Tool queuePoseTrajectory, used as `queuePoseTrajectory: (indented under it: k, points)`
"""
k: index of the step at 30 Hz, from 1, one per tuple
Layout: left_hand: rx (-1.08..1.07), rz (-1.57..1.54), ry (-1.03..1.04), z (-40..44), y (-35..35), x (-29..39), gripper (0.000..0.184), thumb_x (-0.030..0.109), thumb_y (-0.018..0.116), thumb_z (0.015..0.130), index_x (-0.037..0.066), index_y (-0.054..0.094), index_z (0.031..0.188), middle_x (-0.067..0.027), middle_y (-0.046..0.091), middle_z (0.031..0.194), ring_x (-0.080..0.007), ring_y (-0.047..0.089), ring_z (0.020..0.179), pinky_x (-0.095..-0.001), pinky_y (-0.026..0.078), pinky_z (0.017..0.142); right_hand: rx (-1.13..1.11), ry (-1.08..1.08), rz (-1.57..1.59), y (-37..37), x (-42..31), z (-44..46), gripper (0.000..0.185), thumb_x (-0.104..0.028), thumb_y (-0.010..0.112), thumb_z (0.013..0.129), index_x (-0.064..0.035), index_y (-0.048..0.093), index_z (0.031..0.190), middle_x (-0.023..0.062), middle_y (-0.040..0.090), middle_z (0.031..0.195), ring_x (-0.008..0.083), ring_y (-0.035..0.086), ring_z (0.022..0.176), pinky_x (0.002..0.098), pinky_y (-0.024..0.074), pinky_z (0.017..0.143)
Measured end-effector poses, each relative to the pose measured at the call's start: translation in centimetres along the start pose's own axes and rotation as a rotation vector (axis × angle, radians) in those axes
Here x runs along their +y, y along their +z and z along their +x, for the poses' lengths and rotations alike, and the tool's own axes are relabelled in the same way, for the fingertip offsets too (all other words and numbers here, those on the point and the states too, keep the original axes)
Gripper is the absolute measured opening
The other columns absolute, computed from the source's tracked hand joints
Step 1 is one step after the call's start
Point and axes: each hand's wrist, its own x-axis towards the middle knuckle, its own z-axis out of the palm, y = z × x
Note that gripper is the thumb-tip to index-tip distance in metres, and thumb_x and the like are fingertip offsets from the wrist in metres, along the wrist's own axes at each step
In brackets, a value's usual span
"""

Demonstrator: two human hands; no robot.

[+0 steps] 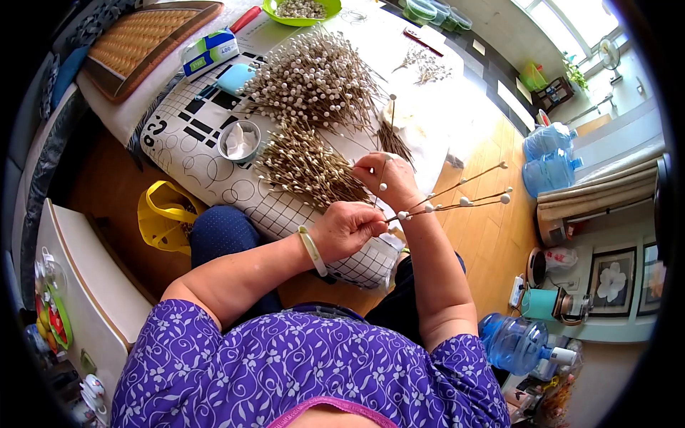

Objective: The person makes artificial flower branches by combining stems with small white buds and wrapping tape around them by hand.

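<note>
My left hand [347, 230], a pale bangle on its wrist, is closed around thin brown stems with white berries [464, 202] that reach out to the right over my right forearm. My right hand [389, 177] is pinched just above it, on a thin berry stem [380, 194] that runs up and down beside the fingers. The fingertips partly hide the grip. Right behind both hands lies a bundle of stems with small cream buds [303, 164]. Farther back is a larger heap of stems with round white berries [310, 78]. A small bundle of bare stems [394, 141] lies beyond my right hand.
A round tin with white tissue [240, 141] stands on the patterned tablecloth [207, 167]. Behind it are a tissue pack [211, 53] and a green bowl of white berries [302, 10]. A yellow bag [165, 216] hangs at the left; water jugs [549, 158] stand at the right.
</note>
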Motion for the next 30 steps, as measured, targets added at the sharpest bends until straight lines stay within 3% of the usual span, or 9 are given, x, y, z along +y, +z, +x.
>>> queuePoseTrajectory:
  k: [2, 7, 11, 13, 14, 17, 20, 28, 30]
  points:
    - [-0.003, -0.004, -0.013, 0.1, -0.2, -0.1, 0.007, 0.006, 0.060, 0.080, 0.000, 0.061, 0.084, -0.0107, 0.062, 0.076, -0.0215, 0.060, 0.065, -0.0287, 0.047, 0.060, -0.001, 0.052, -0.025, 0.2, 0.3, 0.4, 0.020, -0.030, 0.062, 0.075, -0.0112, 0.067, 0.081, 0.0084, 0.062, 0.071, 0.0258, 0.060, 0.072, 0.0368, 0.0469, 0.066]
    - [0.014, -0.043, 0.017, 0.3, 0.0, 0.8, 0.007, 0.007, 0.060, 0.079, 0.001, 0.058, 0.075, -0.0111, 0.057, 0.067, -0.0246, 0.055, 0.060, -0.0310, 0.045, 0.056, 0.003, 0.119, 0.359, -0.5, 0.6, 0.2, 0.012, -0.017, 0.064, 0.073, -0.0073, 0.067, 0.079, 0.0103, 0.061, 0.063, 0.0237, 0.058, 0.057, 0.0310, 0.0464, 0.056]
    - [0.011, 0.008, 0.048, 0.3, 0.1, 0.7, 0.006, 0.006, 0.060, 0.078, 0.001, 0.058, 0.076, -0.0113, 0.058, 0.068, -0.0253, 0.056, 0.062, -0.0315, 0.045, 0.056, -0.009, 0.164, 0.402, -1.3, 0.7, -0.2, 0.011, -0.016, 0.064, 0.073, -0.0076, 0.066, 0.079, 0.0102, 0.060, 0.063, 0.0221, 0.057, 0.056, 0.0304, 0.0460, 0.056]
    - [0.013, 0.022, 0.068, 0.4, 0.2, 0.6, 0.006, 0.007, 0.060, 0.078, 0.001, 0.059, 0.076, -0.0113, 0.058, 0.068, -0.0255, 0.056, 0.062, -0.0317, 0.045, 0.057, 0.012, 0.163, 0.444, -1.6, 0.4, -0.5, 0.007, -0.007, 0.064, 0.074, -0.0012, 0.063, 0.078, 0.0061, 0.060, 0.065, 0.0117, 0.054, 0.057, 0.0267, 0.0451, 0.056]
    - [0.020, 0.034, 0.086, 0.4, 0.3, 0.6, 0.006, 0.007, 0.061, 0.078, 0.001, 0.059, 0.077, -0.0114, 0.059, 0.069, -0.0256, 0.056, 0.062, -0.0319, 0.046, 0.057, 0.016, 0.165, 0.445, -1.7, 0.3, -0.6, 0.007, -0.007, 0.064, 0.074, -0.0012, 0.063, 0.078, 0.0061, 0.060, 0.065, 0.0117, 0.054, 0.057, 0.0267, 0.0451, 0.056]
    - [-0.009, 0.094, 0.096, 0.3, 0.3, 0.2, 0.007, 0.006, 0.064, 0.076, 0.001, 0.061, 0.079, -0.0106, 0.063, 0.074, -0.0251, 0.061, 0.065, -0.0311, 0.048, 0.058, 0.070, -0.101, -0.107, -2.2, -0.7, -1.2, 0.001, -0.008, 0.061, 0.072, -0.0080, 0.061, 0.072, 0.0047, 0.058, 0.073, 0.0231, 0.058, 0.067, 0.0318, 0.0455, 0.059]
    - [-0.034, 0.084, 0.079, 0.2, 0.4, 0.1, 0.007, 0.007, 0.064, 0.076, 0.001, 0.061, 0.079, -0.0105, 0.063, 0.074, -0.0249, 0.061, 0.065, -0.0310, 0.048, 0.058, 0.234, -0.173, -0.407, -2.5, -0.7, -1.1, 0.004, -0.005, 0.055, 0.071, -0.0088, 0.057, 0.072, 0.0037, 0.054, 0.075, 0.0208, 0.057, 0.073, 0.0334, 0.0458, 0.061]
    - [-0.059, 0.065, 0.055, 0.0, 0.9, 0.0, 0.008, 0.008, 0.063, 0.077, 0.001, 0.061, 0.079, -0.0109, 0.063, 0.074, -0.0244, 0.061, 0.065, -0.0306, 0.048, 0.059, 0.288, -0.348, -0.430, -1.1, -1.7, -0.7, 0.006, -0.007, 0.053, 0.069, -0.0095, 0.056, 0.073, 0.0037, 0.052, 0.071, 0.0209, 0.055, 0.068, 0.0322, 0.0451, 0.058]
    - [-0.030, 0.053, 0.078, 0.2, 0.6, 0.2, 0.008, 0.008, 0.063, 0.077, 0.001, 0.061, 0.079, -0.0109, 0.063, 0.074, -0.0244, 0.061, 0.065, -0.0305, 0.048, 0.058, 0.235, -0.248, -0.424, -1.2, -1.1, -1.1, 0.006, -0.009, 0.054, 0.067, -0.0082, 0.053, 0.072, 0.0046, 0.053, 0.077, 0.0211, 0.055, 0.072, 0.0335, 0.0448, 0.063]
